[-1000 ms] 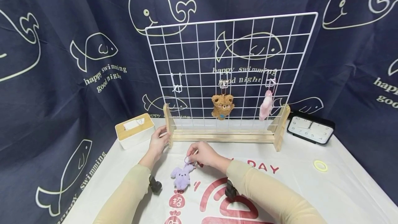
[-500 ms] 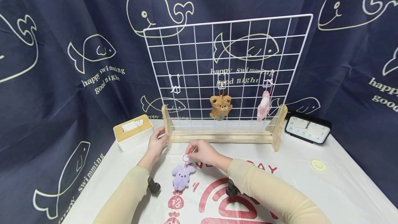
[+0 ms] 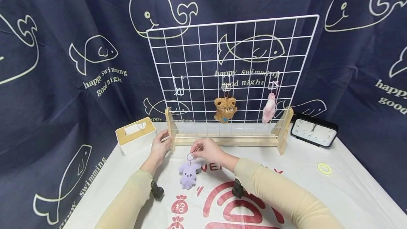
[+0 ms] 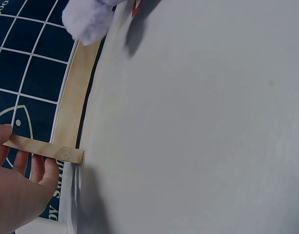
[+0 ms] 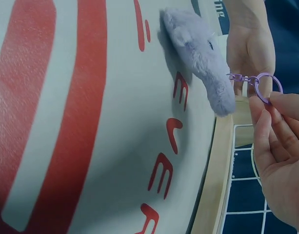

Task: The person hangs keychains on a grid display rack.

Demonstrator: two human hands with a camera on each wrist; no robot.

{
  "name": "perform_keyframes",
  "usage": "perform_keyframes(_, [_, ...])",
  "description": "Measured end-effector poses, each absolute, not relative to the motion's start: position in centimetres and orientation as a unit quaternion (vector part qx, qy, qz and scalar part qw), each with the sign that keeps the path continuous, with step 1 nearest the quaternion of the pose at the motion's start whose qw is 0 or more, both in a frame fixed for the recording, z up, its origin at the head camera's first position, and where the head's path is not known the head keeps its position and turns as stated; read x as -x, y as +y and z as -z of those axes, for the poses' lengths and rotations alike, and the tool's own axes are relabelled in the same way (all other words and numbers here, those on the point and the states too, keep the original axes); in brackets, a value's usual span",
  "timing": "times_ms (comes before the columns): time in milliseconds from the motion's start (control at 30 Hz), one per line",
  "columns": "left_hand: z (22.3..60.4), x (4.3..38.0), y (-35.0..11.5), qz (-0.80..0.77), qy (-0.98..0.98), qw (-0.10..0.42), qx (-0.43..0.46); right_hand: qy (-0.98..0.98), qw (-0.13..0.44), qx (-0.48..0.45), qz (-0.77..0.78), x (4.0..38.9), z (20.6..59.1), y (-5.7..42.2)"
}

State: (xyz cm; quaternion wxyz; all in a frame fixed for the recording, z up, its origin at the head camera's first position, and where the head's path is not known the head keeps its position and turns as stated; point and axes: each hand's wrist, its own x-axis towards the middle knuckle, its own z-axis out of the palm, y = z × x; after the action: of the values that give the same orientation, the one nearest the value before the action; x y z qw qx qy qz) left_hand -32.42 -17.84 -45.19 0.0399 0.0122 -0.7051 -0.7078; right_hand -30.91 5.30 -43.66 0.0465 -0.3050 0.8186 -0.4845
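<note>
My right hand pinches the purple metal ring of a lavender plush rabbit keychain. The rabbit dangles below the ring, its shadow falling on the white cloth in the right wrist view. My left hand grips the left wooden leg of a display rack, thumb on one side and fingers on the other. Above that leg, a white double hook with nothing on it is fixed to the rack's wire grid. A brown plush bear and a pink plush charm hang from other hooks.
A tissue box with a wooden lid stands left of the rack. On the right are a black-framed clock and a yellow ring lying on the cloth. Behind everything hangs a dark blue curtain with whale and fish drawings.
The right hand has raised the rabbit keychain slightly and moved it towards the rack, so the rabbit now hangs straighter under its ring. My left hand keeps its grip on the leg.
</note>
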Motion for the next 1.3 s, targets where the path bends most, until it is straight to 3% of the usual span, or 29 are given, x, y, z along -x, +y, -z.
perform_keyframes(600, [44.9,32.1,-17.7,0.707,-0.706,0.044,-0.012,0.812,0.021,0.311,0.493,31.5,41.7,5.3])
perform_keyframes(967, [48.0,34.3,-18.4,0.707,-0.704,0.056,-0.020,0.829,-0.019,0.301,0.471,31.9,40.9,5.2])
perform_keyframes(1300, [48.4,34.7,-18.4,0.700,-0.711,0.066,-0.020,0.832,-0.039,0.296,0.468,31.9,39.5,4.8])
